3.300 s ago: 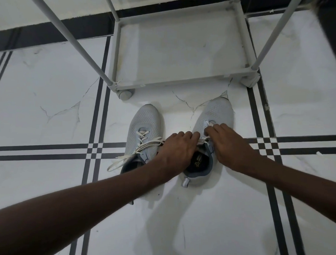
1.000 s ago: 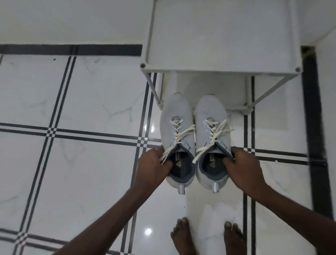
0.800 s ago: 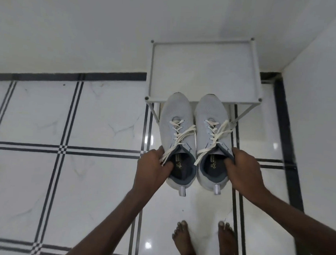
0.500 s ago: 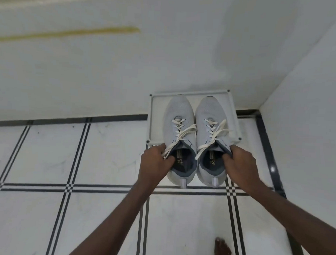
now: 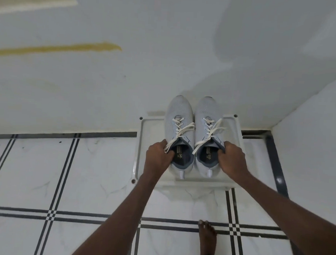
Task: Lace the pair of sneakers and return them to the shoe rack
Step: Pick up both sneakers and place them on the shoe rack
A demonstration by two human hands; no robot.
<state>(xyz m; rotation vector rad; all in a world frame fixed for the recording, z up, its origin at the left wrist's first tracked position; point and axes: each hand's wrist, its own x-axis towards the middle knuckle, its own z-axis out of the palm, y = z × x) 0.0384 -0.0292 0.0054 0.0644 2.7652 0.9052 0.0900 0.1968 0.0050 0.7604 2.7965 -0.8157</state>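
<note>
Gripping pale grey laced sneakers point(image 5: 193, 136) by collars, left hand point(image 5: 158, 155) and right hand point(image 5: 231, 160), above white shoe rack point(image 5: 141, 145), frame centre.

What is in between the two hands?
In the head view, the two grey sneakers sit side by side between the left hand and the right hand: the left sneaker and the right sneaker, over the rack's top shelf.
</note>
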